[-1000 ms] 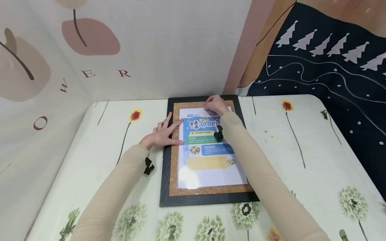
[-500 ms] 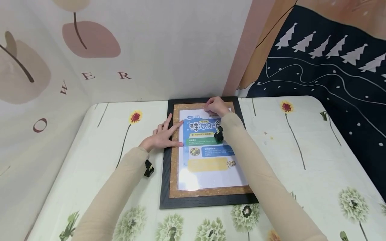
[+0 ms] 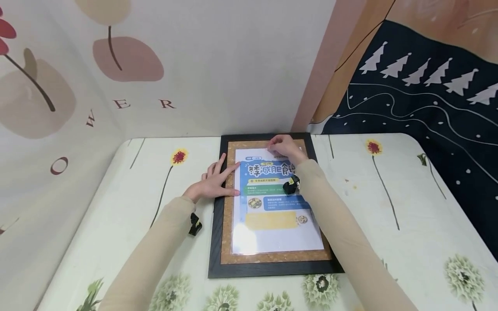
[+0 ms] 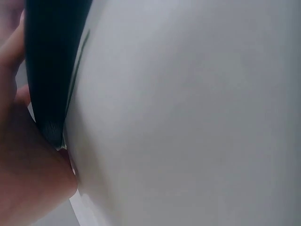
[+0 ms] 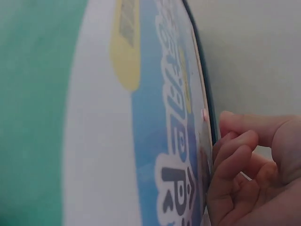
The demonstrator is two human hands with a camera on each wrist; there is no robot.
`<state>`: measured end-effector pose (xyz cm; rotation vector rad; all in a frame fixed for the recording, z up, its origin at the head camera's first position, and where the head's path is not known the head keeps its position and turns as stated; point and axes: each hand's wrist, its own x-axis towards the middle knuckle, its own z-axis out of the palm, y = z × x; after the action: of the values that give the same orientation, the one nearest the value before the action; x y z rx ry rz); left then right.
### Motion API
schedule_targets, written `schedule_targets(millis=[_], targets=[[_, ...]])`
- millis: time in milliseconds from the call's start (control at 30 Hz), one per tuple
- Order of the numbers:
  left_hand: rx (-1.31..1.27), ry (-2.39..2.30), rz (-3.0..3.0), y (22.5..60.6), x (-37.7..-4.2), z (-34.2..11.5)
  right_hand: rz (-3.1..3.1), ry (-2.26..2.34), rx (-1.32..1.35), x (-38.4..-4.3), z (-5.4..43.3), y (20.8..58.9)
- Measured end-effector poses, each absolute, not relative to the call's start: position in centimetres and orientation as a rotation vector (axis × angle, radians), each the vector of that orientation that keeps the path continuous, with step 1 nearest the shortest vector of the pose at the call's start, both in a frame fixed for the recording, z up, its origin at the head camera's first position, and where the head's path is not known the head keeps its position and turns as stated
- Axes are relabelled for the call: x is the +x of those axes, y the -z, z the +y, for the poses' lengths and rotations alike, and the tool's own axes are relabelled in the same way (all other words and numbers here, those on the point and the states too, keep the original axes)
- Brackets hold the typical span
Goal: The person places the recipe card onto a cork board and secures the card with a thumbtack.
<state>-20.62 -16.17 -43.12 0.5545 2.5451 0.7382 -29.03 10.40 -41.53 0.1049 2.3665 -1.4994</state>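
Note:
A black-framed cork board (image 3: 227,207) lies flat on the table in the head view, and a glossy blue, green and yellow poster (image 3: 268,237) rests on its cork. My left hand (image 3: 208,185) spreads over the board's left side, with its fingers across the frame and onto the poster's edge. At the poster's top edge, my right hand (image 3: 287,147) has thumb and fingertips drawn together in a pinch. I cannot tell what small thing it pinches. A tiny pinkish spot (image 5: 204,114) shows beside those fingertips in the right wrist view. The left wrist view catches the dark frame (image 4: 54,70) against the palm.
A flower-patterned cloth (image 3: 389,259) covers the table around the board. Behind the board's top edge rises a pale curtain (image 3: 214,86); a navy one with white trees (image 3: 408,103) hangs at the right. Black wrist cameras (image 3: 195,223) sit on both sleeves.
The head view has tilted up a little, so the scene sits slightly lower in it. Both hands keep nearly the same places on the board.

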Motion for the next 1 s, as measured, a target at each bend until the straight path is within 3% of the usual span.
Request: schedule_targets(millis=[700, 1000], targets=[[0.579, -0.799, 2.51, 42.8, -20.7, -16.5, 2.223, 1.84, 0.097, -25.6, 18.5, 37.8], [0.566, -0.779, 2.514, 42.7, -20.8, -16.3, 2.222, 1.799, 0.154, -24.7, 20.3, 38.4]])
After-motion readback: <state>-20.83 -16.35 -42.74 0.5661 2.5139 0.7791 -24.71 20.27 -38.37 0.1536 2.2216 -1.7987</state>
